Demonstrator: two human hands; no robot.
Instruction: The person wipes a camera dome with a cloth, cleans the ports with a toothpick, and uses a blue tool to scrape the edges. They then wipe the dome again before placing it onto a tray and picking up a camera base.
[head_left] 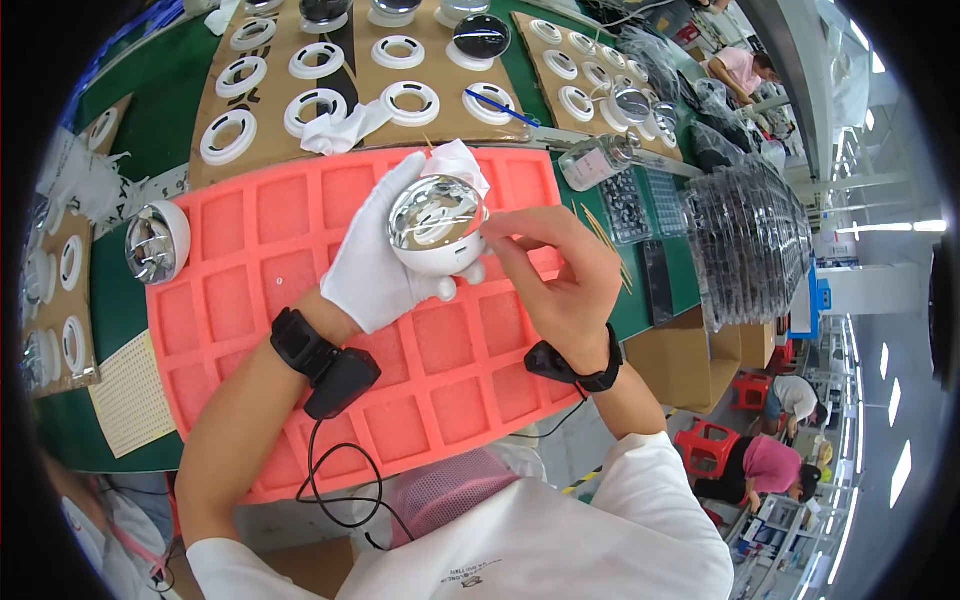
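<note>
Over a pink workshop tray (pixel 225 290), left fingers (pixel 446 290) clasp a dome (pixel 437 235), right fingers (pixel 527 226) together.

Cool, even light filled the room, and the ceiling tubes (pixel 902 475) glared pure white off to the right. The mirrored dome (pixel 432 212) caught crisp reflections, while shadows on the pink foam (pixel 300 247) stayed soft. The near hands looked sharp; distant workers (pixel 775 470) went small and soft. Straight edges bowed outward, and the corners sank into black.
</note>
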